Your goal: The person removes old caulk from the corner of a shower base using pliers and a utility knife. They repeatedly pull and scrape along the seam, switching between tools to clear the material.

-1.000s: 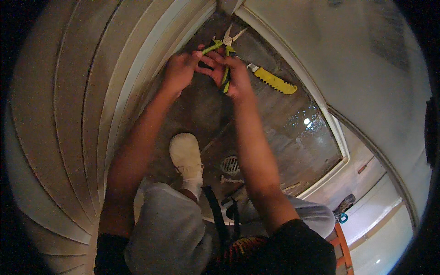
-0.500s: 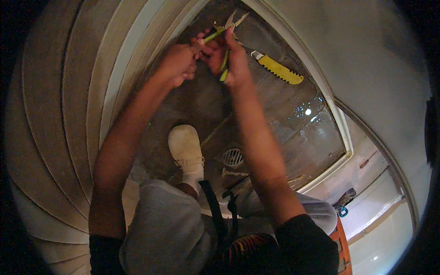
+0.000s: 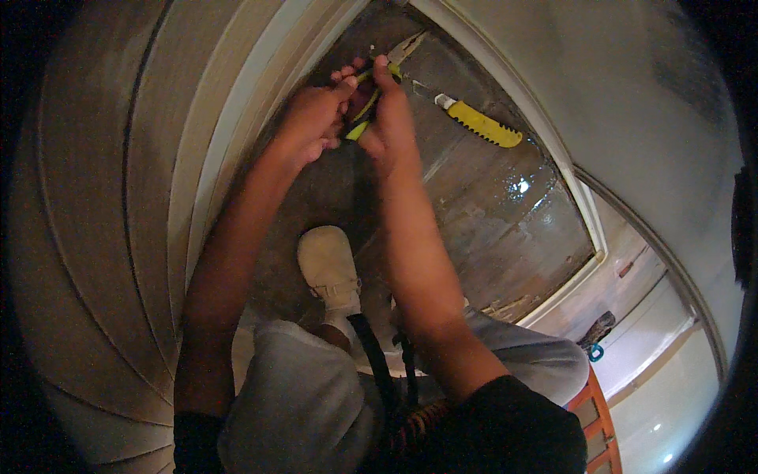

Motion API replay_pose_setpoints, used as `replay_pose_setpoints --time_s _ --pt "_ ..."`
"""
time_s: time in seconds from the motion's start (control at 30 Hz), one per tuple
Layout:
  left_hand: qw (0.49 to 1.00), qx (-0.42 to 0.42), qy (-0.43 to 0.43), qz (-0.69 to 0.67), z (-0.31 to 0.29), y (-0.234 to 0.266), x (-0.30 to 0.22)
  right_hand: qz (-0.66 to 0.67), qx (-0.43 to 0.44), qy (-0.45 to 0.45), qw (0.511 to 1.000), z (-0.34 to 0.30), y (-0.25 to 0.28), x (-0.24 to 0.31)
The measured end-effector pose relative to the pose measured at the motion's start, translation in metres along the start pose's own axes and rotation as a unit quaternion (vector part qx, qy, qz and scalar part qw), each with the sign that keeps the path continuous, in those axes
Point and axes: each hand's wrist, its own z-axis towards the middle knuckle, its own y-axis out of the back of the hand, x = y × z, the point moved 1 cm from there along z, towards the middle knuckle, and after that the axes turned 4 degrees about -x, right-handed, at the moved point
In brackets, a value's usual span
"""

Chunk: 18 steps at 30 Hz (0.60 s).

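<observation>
At the far end of the floor, a pair of pliers [image 3: 406,49] with yellow-green handles is held between my two hands, its jaws pointing away to the upper right and nearly together. My right hand [image 3: 392,118] wraps the handles from the right, thumb up near the pivot. From the left, my left hand [image 3: 313,117] is closed at the other handle; its fingertips are partly hidden. Just right of the pliers lies a yellow utility knife [image 3: 484,125] with black ridges and its blade out, touched by neither hand.
A pale raised frame [image 3: 545,142] borders the dark, wet tiled floor [image 3: 474,229] on the right. Ribbed panelling [image 3: 158,197] curves close along the left. My beige clog [image 3: 328,257] stands below my hands. An orange slatted piece [image 3: 600,426] shows at lower right.
The pliers' jaws, spread apart before, have come nearly together. My right hand has shifted left, closer to my left hand. The floor drain is now hidden behind my right forearm.
</observation>
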Motion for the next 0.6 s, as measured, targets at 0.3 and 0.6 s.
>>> replay_pose_setpoints --time_s 0.3,0.6 --pt "0.996 0.020 -0.060 0.058 -0.006 0.002 -0.002 -0.010 0.041 -0.013 0.999 -0.003 0.006 0.014" --pt "0.982 0.014 -0.096 0.164 0.006 0.001 -0.015 -0.026 0.065 -0.053 0.996 -0.020 0.035 0.046"
